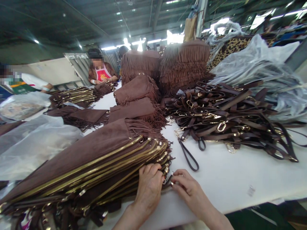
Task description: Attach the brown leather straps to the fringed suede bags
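Observation:
A stack of brown fringed pouches with gold zippers lies at the left front of the white table. My left hand rests on the stack's right end, its fingers curled over the zipper ends beside a small metal ring. Just to the right, my right hand pinches a small metal clasp between thumb and fingers, close to the ring. Whatever is under my left fingers is hidden. Dark brown wrist straps with gold clips are heaped to the right, one loop hanging toward me.
Tall piles of fringed brown bags stand behind. Clear plastic bags lie at the back right and more plastic at the left. A person in a red apron works across the table; another person's arm shows at far left.

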Motion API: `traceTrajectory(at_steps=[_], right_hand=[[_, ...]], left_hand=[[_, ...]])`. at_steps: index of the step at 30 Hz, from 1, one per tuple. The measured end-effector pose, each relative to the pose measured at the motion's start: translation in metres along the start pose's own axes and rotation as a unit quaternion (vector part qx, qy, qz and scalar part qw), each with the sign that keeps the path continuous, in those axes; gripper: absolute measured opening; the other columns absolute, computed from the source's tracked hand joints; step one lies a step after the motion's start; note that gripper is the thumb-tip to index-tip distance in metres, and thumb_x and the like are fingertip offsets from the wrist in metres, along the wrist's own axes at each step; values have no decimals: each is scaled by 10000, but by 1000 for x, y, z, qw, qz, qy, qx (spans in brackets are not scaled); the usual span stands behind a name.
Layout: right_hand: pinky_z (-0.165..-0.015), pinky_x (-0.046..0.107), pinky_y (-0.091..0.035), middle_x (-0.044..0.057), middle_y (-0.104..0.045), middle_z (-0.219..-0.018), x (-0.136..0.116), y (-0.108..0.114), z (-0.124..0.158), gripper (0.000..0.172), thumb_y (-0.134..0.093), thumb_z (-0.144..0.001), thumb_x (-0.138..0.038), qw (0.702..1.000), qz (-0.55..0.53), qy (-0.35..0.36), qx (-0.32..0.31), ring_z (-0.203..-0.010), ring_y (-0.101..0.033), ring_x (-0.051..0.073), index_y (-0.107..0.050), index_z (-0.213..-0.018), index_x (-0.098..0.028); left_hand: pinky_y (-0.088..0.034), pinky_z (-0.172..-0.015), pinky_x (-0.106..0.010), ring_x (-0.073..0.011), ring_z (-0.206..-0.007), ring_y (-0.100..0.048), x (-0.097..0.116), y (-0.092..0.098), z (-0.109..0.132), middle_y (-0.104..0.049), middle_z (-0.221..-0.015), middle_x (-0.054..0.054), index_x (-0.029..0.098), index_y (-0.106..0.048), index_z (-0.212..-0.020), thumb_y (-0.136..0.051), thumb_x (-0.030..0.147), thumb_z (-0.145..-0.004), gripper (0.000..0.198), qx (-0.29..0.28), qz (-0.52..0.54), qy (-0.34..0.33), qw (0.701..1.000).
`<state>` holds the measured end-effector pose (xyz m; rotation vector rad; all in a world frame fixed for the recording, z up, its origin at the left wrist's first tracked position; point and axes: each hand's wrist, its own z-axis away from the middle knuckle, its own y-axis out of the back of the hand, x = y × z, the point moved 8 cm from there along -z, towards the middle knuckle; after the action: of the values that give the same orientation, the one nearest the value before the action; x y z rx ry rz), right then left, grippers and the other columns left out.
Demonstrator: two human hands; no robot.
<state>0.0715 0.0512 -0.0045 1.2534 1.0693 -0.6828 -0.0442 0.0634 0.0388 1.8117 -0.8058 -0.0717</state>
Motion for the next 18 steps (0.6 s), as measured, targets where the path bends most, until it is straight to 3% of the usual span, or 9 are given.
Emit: traceTrajectory(at_steps=[3, 6, 11, 15, 18], right_hand=[[-650, 258, -406, -2, -532, -712, 11, -4, 3, 147, -460, -825, -269, 996, -67, -56, -7, -681, -519, 137, -582, -775, -207], [-536, 236, -376, -36, -505, -571, 24, -11, 6, 195, -469, -810, -352, 972, -193, -132, 3, -537, -467, 112, -577, -808, -189], [-533, 230, -387, -6, -593, -627, 26, -12, 6, 257, -554, -750, -398, 933, -327, -147, 39, -519, -490, 93, -609, -807, -154], [-533, 226, -392, -14, -598, -606, 27, -12, 7, 258, -590, -740, -393, 918, -365, -150, 47, -512, -499, 87, -628, -819, -151], [-529, 224, -394, -10, -611, -602, 30, -15, 8, 254, -608, -737, -390, 910, -384, -148, 52, -510, -506, 87, -637, -824, -153]], left_hand=[[-313, -761, -354, -177, -877, -499, 2, 3, -1, -604, -952, -16, 173, -558, -733, -475, 81, -805, 144, 5, -6, -8, 1000], [-322, -760, -350, -179, -873, -508, 3, 6, -3, -612, -940, -20, 176, -570, -758, -491, 112, -803, 111, 10, -13, -17, 1000], [-329, -743, -335, -173, -881, -512, 9, 14, -4, -610, -963, -24, 243, -586, -1019, -447, 126, -836, 258, 17, -2, -45, 999], [-307, -827, -388, -207, -967, -486, 21, 11, 2, -576, -1041, -47, 235, -618, -912, -461, 169, -823, 192, -7, 21, -83, 996], [-306, -841, -399, -216, -972, -479, 22, 4, 7, -577, -1024, -58, 188, -603, -814, -475, 151, -800, 134, -2, 37, -65, 997]])
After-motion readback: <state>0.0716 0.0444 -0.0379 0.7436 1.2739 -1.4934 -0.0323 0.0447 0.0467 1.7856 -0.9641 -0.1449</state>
